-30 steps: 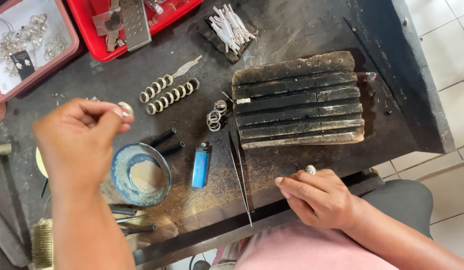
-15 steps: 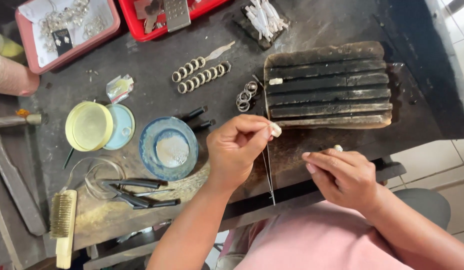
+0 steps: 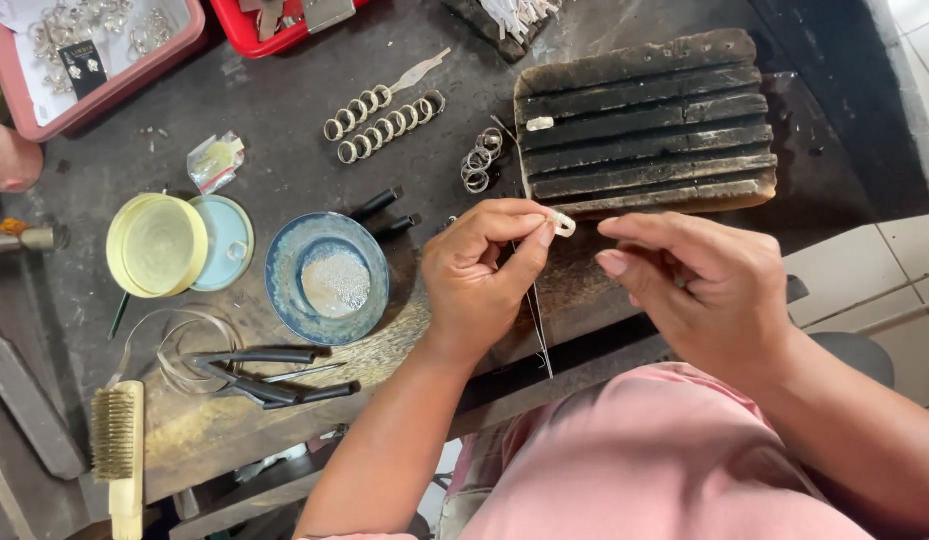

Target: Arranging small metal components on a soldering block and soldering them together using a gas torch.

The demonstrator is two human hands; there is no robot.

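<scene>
My left hand [image 3: 484, 265] pinches a small silver ring [image 3: 562, 224] between thumb and forefinger, just above the front edge of the dark workbench [image 3: 284, 110]. My right hand [image 3: 699, 285] hovers close on the ring's right, its fingertips a short gap from it, holding nothing that I can see. A charred, grooved block [image 3: 644, 120] lies right behind both hands. A thin metal rod [image 3: 539, 320] lies on the bench under my left hand.
A blue dish [image 3: 326, 278] with pale powder sits left of my hand, beside a yellow lid [image 3: 156, 245]. Rows of silver rings [image 3: 384, 115], loose rings [image 3: 479, 160], black-handled pliers [image 3: 259, 375], a wire brush [image 3: 119, 450], and pink [image 3: 94, 50] and red trays [image 3: 274, 25] surround it.
My left hand swung from the far left to the middle, carrying the small ring. My right hand lifted off the bench edge and closed in beside it.
</scene>
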